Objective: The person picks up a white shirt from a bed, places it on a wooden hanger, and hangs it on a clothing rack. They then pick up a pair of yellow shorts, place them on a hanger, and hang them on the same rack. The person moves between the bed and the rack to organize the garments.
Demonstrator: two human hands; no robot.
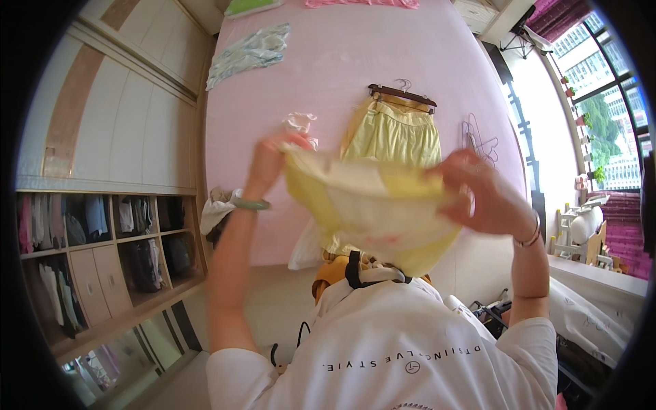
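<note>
Pink bed filling most of frame, wardrobe shelving with folded clothes along left side, bright window at right. On the bed: yellow skirt clipped on a dark wooden hanger, patterned light garment up near the far left corner, bare wire hangers toward the right edge, small crumpled white piece just left of the skirt. Pale yellow garment held up in the air between both hands, in front of the chest, above the near edge of the bed, well apart from the hung skirt. Left hand closed, pinching the garment's upper left edge; green bangle at that wrist. Right hand gripping the right edge, fingers curled into the fabric. Fabric looking thin, soft, light; sagging in the middle, no stiffness, likely to bunch or slide if gripped at a single point. Best hold judged to be along the top hem or waistband at both ends, spread taut, rather than mid-cloth. Not fragile; slip risk low with a firm pinch.
</note>
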